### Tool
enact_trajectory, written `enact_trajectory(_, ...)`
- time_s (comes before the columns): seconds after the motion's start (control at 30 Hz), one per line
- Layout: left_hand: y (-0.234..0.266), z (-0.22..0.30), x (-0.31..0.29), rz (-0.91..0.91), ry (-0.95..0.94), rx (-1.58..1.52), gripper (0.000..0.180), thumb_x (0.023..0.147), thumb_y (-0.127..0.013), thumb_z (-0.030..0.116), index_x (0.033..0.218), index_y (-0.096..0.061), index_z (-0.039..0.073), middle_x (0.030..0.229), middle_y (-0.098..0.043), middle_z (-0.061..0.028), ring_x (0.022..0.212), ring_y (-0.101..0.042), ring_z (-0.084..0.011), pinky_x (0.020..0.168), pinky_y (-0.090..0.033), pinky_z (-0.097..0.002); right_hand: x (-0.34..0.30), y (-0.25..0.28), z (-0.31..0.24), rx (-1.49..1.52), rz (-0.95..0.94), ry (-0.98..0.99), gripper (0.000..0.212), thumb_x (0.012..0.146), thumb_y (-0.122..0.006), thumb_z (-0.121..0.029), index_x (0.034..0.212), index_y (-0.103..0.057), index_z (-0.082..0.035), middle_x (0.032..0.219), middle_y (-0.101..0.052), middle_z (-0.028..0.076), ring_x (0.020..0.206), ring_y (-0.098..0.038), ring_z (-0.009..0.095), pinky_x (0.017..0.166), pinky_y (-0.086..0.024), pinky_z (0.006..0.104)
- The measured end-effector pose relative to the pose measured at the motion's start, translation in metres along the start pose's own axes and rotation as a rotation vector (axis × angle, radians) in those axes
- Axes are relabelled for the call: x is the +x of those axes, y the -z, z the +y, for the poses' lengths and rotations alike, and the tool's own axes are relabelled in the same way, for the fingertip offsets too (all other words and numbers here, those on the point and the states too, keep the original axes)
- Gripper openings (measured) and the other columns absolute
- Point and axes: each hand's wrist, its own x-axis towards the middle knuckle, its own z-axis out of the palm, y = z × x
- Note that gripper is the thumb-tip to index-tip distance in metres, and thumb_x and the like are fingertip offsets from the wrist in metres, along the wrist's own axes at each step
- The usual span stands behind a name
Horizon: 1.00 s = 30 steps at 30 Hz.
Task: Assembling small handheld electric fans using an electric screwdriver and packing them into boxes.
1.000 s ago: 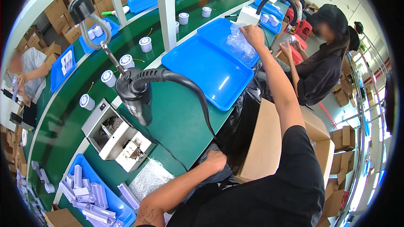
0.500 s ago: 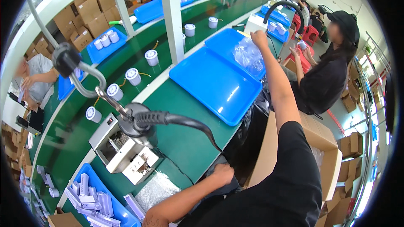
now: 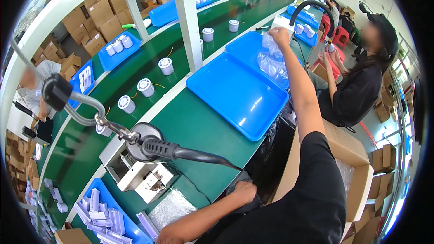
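My right arm reaches far out over the far blue tray (image 3: 244, 44). My right hand (image 3: 280, 36) is closed on a clear plastic bag (image 3: 269, 46), which hangs from its fingers above more crumpled clear plastic bags (image 3: 273, 65) in that tray. Nearer, a larger blue tray (image 3: 235, 97) lies with its shiny bottom bare. My left hand (image 3: 245, 192) is curled into a fist low by the table edge, against dark cloth (image 3: 239, 181). Whatever it may hold is hidden.
White cylindrical parts (image 3: 145, 87) with wires stand along the green conveyor (image 3: 181, 81). A hanging black-handled tool (image 3: 156, 147) covers part of a metal machine (image 3: 144, 176). White plastic pieces fill a blue bin (image 3: 97, 187). An open carton (image 3: 361, 180) stands at right, beyond it a co-worker (image 3: 361, 77).
My right hand has drawn up a clear bag from the pile in the far tray. My left fist stays low. The whole view has shifted slightly, and the hanging tool's hook has swung.
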Motion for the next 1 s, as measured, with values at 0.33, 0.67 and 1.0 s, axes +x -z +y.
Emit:
enact_trajectory(0.33, 0.012, 0.005, -0.004, 0.021, -0.023, 0.031, 0.028, 0.084, -0.075, 0.028, 0.095, -0.077, 0.002, 0.102, -0.075, -0.0214, 0.094, -0.075, -0.0374, 0.08, -0.06, -0.0495, -0.011, 0.066, -0.024, 0.399, 0.072, 0.065, 0.028, 0.077, -0.086, -0.025, 0.099, -0.085, -0.007, 0.095, -0.08, 0.011, 0.086, -0.073, 0.02, 0.079, -0.055, 0.0351)
enact_trajectory(0.67, 0.005, 0.012, 0.005, 0.024, -0.034, 0.045, 0.026, 0.084, -0.076, 0.028, 0.094, -0.078, 0.004, 0.099, -0.076, -0.0203, 0.094, -0.075, -0.0374, 0.079, -0.06, -0.0487, -0.011, 0.099, -0.02, 0.72, 0.056, -0.014, 0.02, 0.08, -0.08, -0.013, 0.097, -0.08, -0.002, 0.092, -0.076, 0.008, 0.082, -0.069, 0.019, 0.075, -0.054, 0.0349)
enact_trajectory(1.0, -0.003, -0.002, 0.003, 0.015, 0.004, 0.06, 0.032, 0.084, -0.078, 0.031, 0.099, -0.077, 0.003, 0.1, -0.076, -0.0208, 0.097, -0.075, -0.0374, 0.082, -0.061, -0.0486, -0.099, 0.124, -0.037, -0.447, -0.482, 0.383, 0.035, 0.078, -0.074, -0.026, 0.108, -0.08, -0.009, 0.105, -0.076, 0.024, 0.108, -0.072, 0.04, 0.096, -0.056, 0.0471)
